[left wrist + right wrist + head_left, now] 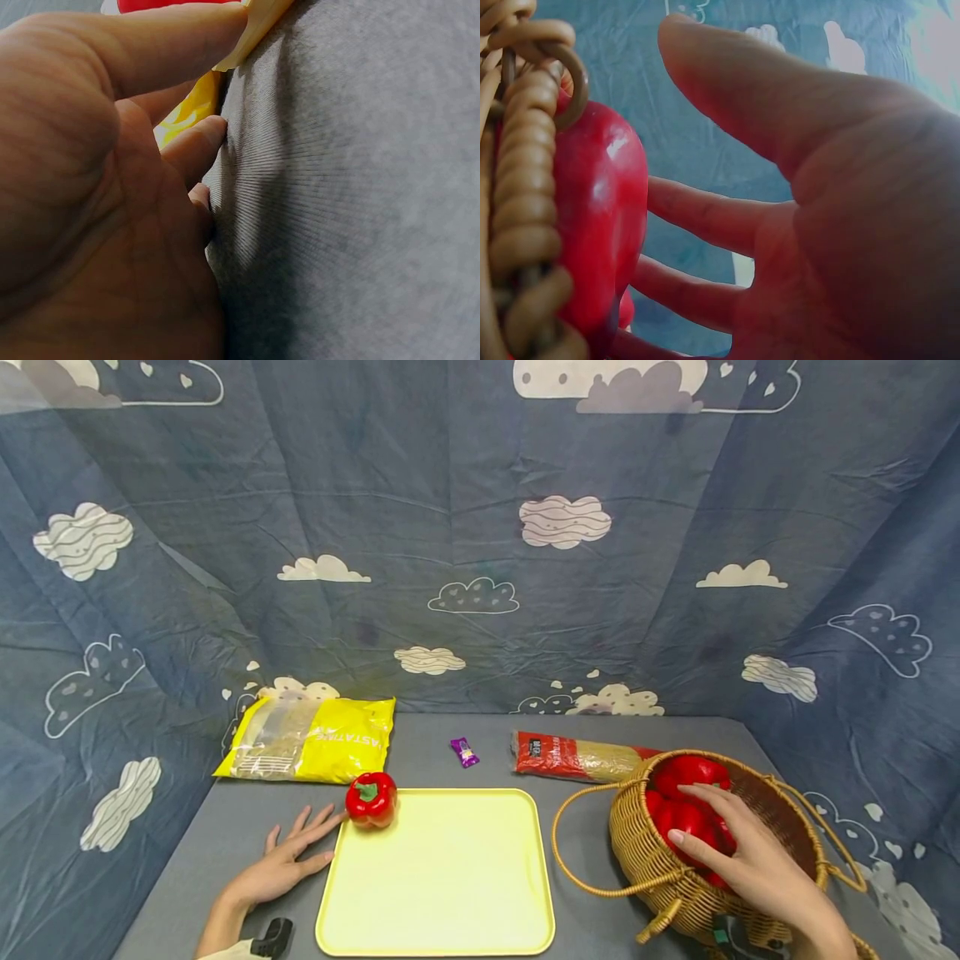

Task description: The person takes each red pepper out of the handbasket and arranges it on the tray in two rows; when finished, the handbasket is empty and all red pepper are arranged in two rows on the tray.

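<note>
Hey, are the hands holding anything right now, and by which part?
Nothing appears held: the left hand lies open at the edge of the yellow tray, and the right hand is spread over red peppers in the basket.

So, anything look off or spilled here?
No spill or damage visible. Only mild oddity: the red pepper sits at the far-left corner of the yellow tray, hiding the rim there in the head view, well off-centre.

Red peppers (675,814) partly behind right hand (746,856)

We read "ASTATIME" on the yellow pasta bag (311,741); the red spaghetti packet's (573,757) print is too small.
</note>
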Demonstrator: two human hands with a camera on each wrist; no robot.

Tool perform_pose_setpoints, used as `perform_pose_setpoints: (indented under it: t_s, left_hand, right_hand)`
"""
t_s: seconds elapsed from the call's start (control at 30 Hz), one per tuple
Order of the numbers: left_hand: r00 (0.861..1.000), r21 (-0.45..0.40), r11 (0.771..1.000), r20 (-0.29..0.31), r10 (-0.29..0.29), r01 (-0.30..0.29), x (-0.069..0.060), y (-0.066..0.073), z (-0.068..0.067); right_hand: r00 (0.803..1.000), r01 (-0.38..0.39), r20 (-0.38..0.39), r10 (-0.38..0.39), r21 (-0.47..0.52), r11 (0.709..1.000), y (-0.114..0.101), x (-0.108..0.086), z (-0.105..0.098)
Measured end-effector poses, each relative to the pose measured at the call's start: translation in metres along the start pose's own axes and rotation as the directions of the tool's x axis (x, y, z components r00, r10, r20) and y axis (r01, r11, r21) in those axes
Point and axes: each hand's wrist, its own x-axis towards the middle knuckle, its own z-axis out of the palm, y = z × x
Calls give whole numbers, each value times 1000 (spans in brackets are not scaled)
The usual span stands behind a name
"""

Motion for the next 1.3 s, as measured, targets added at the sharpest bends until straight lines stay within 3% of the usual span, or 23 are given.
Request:
perform_pose_setpoints:
  t_s: [0.6, 1.03, 1.3]
  left_hand:
    - [1000, -43, 999, 2, 29, -29, -3, 2, 0]
    - [1000, -13, 1000, 7, -7, 7, -1, 2, 1]
    - [1000, -25, 1000, 1, 14, -14, -2, 4, 1]
  right_hand:
    - [999, -48, 18, 49, -60, 997, 5, 2, -1]
    - [996, -78, 33, 82, -110, 991, 13, 5, 0]
    - [995, -83, 40, 89, -131, 988, 12, 8, -1]
